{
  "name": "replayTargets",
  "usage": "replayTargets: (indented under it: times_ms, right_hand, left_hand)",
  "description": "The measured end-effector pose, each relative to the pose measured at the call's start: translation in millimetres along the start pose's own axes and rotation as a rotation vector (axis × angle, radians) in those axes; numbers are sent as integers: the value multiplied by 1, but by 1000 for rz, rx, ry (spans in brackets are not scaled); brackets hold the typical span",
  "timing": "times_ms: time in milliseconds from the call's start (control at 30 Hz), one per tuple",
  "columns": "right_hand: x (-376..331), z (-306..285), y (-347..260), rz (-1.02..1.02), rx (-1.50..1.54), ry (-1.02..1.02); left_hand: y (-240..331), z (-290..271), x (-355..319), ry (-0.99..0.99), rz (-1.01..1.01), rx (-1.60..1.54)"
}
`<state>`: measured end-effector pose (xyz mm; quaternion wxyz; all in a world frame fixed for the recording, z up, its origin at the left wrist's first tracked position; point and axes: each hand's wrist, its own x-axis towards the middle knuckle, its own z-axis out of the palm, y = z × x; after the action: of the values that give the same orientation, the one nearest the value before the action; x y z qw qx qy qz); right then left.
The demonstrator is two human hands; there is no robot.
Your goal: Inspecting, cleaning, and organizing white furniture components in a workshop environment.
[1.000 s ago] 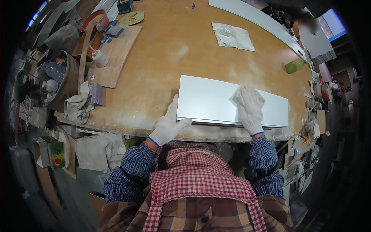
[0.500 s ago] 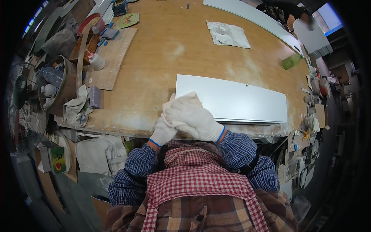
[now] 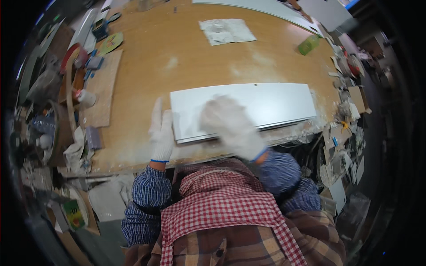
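Note:
A long white panel [image 3: 279, 104] lies flat on the tan workbench, near its front edge. My left hand [image 3: 160, 135], in a white knit glove with a blue cuff, is open at the panel's left end, its fingers stretched away from me along that edge. Over the left part of the panel is my right hand [image 3: 242, 133], gloved the same way and blurred by motion. A pale cloth [image 3: 215, 116] shows as a smeared beige patch under its fingers, which are not clear one by one.
At left, a wooden board [image 3: 104, 91] lies near a white bottle [image 3: 85, 98], a purple block [image 3: 93, 138] and a bin [image 3: 62, 133]. Farther off are a white sheet [image 3: 235, 33], a green bottle [image 3: 308, 44] and another long panel [image 3: 248, 5], with another person's hand beside it.
My hands have parted: the left has moved left to the panel's end, and the right has moved onto the panel with the cloth. The whole view has shifted and turned slightly.

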<state>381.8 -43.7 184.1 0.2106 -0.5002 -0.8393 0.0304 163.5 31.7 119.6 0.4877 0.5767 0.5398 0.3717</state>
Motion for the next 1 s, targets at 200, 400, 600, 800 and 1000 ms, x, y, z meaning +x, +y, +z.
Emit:
replayTargets:
  times_ms: [200,400,600,800,1000]
  right_hand:
    - [0,72,-11,96,-43,220]
    - [-84,21,99,396,-375,249]
    - [-145,-46,208,675,-329,248]
    - [-166,-43,256,938,-553,439]
    - [-36,-2,71,569,-112,95]
  left_hand:
    - [-18,13,14,-40,213,246]
    - [-8,17,16,-125,157,400]
    - [-12,6,18,-140,256,520]
    - [-16,8,19,-168,335,550]
    - [-13,3,-7,-196,311,663]
